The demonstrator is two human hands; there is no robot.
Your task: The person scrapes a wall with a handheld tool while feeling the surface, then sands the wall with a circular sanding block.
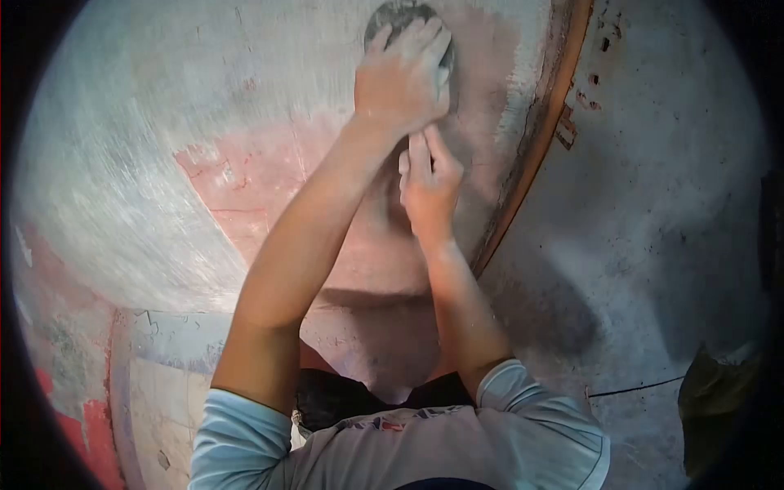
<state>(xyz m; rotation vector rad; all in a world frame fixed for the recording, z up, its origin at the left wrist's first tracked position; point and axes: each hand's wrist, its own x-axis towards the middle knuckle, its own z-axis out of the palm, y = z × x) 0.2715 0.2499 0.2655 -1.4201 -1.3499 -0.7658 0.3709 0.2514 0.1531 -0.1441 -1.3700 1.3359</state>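
A dark round pad (402, 16) lies against the large curved panel (139, 171), near the top of the view. My left hand (404, 77) is on the pad, its fingers wrapped over the top; the palm hides the pad's lower part. Just below, my right hand (431, 184) is closed, its fingertips touching or very near the heel of my left hand. Whatever those fingers hold, if anything, is hidden. Around both hands the panel has a dull pink patch (327, 245) bordered by scraped grey-white paint.
An orange-brown edge (527, 180) runs down the panel's right side. Beyond it is a grey, stained surface (653, 220) with a thin dark cord (637, 388) and a dark olive cloth-like item (719, 408). Red paint (102, 441) shows at lower left.
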